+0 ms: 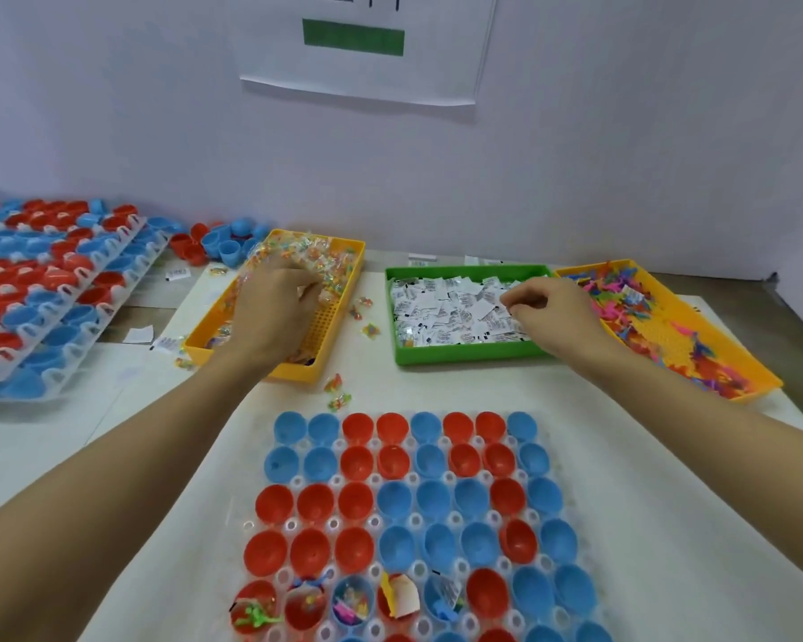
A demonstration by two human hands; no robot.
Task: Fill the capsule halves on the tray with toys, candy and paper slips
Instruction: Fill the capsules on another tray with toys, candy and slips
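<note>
Candy (pixel 316 259) under the curled left hand (pixel 270 308) and slips (pixel 441 303) pinched by the right hand (pixel 552 312) should come up one apiece, judging by the unfilled capsule halves (pixel 404 502).

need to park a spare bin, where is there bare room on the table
Bare white mat lies right of the capsule tray, below the toy bin, and left of the tray under the left forearm. The strip between the tray and the green slip bin is narrow. Crowded: stacked trays far left, loose candy by the candy bin.
</note>
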